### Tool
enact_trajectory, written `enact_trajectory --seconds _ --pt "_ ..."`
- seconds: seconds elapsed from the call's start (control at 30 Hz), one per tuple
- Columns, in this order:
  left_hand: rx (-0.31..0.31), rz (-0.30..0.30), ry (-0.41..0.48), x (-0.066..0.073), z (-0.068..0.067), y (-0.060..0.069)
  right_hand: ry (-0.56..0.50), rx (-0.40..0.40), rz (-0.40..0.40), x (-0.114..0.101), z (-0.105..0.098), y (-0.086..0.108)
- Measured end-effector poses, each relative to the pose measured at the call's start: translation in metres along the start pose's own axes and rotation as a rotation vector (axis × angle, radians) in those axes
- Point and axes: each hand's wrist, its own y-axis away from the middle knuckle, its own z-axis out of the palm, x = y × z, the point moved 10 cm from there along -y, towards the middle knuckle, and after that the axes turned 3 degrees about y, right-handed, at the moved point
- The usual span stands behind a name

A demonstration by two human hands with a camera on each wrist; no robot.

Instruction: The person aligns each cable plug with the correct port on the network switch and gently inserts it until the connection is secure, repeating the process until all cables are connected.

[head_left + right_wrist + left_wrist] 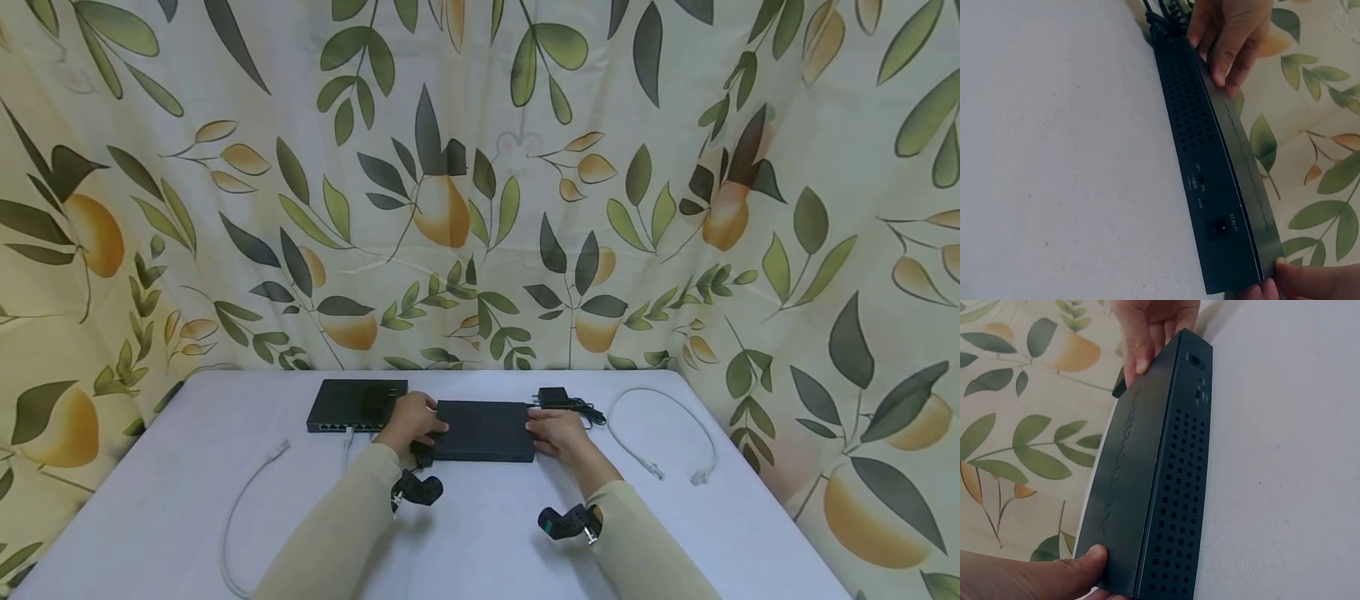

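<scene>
Your left hand [410, 422] and right hand [564, 435] are pinching opposite ends of a flat, black, rectangular box [483, 432]. A blocky black adapter [553, 396] is lying right of it.

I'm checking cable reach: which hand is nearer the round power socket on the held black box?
Right. The right hand grips the end of the black box beside the power socket; the left hand grips the opposite end.
</scene>
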Motion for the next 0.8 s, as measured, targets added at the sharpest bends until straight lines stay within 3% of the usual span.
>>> enact_trajectory --seconds 0.57,0.7,0.8 --pt "0.038 0.007 -0.055 0.005 -0.007 0.007 0.022 0.001 -0.062 -0.006 0.005 0.002" --pt "0.039 0.015 -0.055 0.005 -0.007 0.007 0.117 -0.010 -0.120 -0.015 0.003 0.004" --pt "0.032 0.021 -0.058 0.003 -0.007 0.006 0.233 0.024 -0.204 -0.028 -0.003 0.006"
